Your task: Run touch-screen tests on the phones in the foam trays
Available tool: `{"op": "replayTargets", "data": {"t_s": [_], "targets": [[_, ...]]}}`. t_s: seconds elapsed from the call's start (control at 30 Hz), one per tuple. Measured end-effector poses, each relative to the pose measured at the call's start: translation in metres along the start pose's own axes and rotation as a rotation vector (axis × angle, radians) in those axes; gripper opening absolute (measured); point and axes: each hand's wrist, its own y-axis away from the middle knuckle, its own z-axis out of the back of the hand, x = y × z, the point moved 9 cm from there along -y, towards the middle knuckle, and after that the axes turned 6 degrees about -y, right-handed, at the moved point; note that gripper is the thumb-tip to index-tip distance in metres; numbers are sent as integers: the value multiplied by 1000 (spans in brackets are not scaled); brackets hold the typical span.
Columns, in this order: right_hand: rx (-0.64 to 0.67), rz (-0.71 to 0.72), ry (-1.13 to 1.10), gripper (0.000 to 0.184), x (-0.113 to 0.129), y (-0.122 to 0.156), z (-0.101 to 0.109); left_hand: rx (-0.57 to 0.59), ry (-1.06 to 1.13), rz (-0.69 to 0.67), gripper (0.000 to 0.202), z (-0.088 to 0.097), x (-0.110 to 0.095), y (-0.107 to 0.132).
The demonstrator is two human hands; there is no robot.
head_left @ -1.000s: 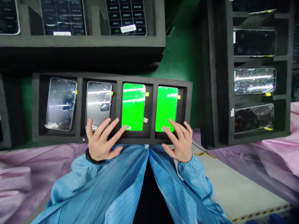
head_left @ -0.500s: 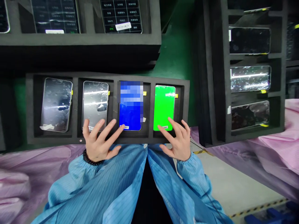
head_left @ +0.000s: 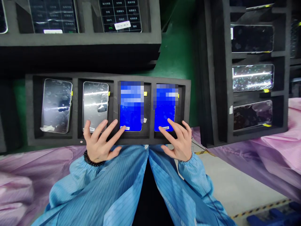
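Left hand (head_left: 100, 141) is resting spread on blue-screen phone (head_left: 130, 121), right hand (head_left: 178, 141) is resting spread on next blue phone (head_left: 164, 116), in foam tray (head_left: 98, 76).

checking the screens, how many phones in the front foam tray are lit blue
2. Both sit in the right two slots of the foam tray: one phone under the fingertips of the left hand, another phone under those of the right hand. None looks hidden.
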Motion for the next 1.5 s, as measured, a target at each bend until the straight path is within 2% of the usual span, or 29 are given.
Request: {"op": "replayTargets", "data": {"t_s": [0.1,0.2,0.33,0.5,0.6,0.7,0.77,0.83,0.9,1.07,1.27,1.5], "targets": [[-71,-11,-60,71,-2,1,5,-67,53,72,61,6,5,-1],[-78,5,-61,75,-1,1,5,-79,58,70,62,6,3,-1],[-78,21,-38,69,1,0,5,-99,73,72,61,6,3,-1],[-54,48,18,56,6,-2,4,-210,84,46,62,10,2,-1],[-8,41,19,54,7,-2,2,-210,107,35,61,11,1,-1],[-98,-23,-142,60,-4,-5,18,-169,193,89,63,12,5,-4],[-173,-138,-175,58,-22,-13,31,-120,309,180,64,10,10,-11],[-213,-259,-98,50,-42,-27,39,-97,418,232,63,8,9,-23],[-208,-310,-38,44,-57,-50,39,-92,473,185,62,7,-1,-40],[-126,-295,-16,40,-79,-104,21,-131,471,34,62,4,-26,-73],[-118,-273,-139,40,-88,-110,16,-127,519,109,58,-2,-20,-77],[-69,-258,-152,42,-87,-123,20,-115,542,153,55,-5,-16,-77]]}}
